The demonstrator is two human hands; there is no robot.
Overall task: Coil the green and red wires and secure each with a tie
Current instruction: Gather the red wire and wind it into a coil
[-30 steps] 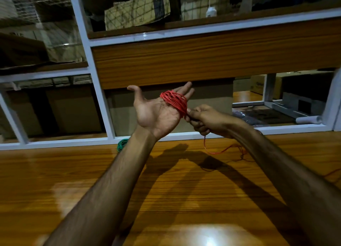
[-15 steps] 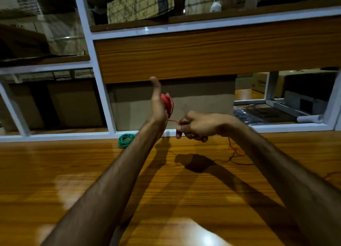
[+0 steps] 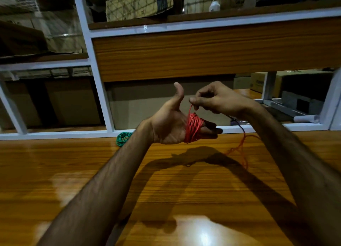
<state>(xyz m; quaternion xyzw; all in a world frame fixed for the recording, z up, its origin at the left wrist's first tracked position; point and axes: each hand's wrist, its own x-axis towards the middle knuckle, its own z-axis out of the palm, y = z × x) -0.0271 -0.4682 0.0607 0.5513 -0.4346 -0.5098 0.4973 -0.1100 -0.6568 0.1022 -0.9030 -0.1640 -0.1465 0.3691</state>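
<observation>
A red wire coil [image 3: 192,127] is wound around the fingers of my left hand [image 3: 171,124], which is held palm up with the thumb raised and the fingers stretched to the right. My right hand [image 3: 215,99] hovers just above it and pinches the red strand that rises from the coil. The loose rest of the red wire [image 3: 239,149] trails down behind my right wrist onto the table. A coiled green wire [image 3: 123,138] lies on the table at the back, left of my left wrist. No tie is visible.
The glossy wooden table [image 3: 166,199] fills the foreground. A white metal frame [image 3: 55,134] and a wooden panel [image 3: 212,52] close off the back. Cardboard boxes [image 3: 138,3] sit on the shelf above, and a white roll [image 3: 306,119] lies behind the frame at right.
My left hand has rotated from edge-on to palm up and dropped slightly. My right hand rose from beside the coil to above it, drawing the red strand over the top.
</observation>
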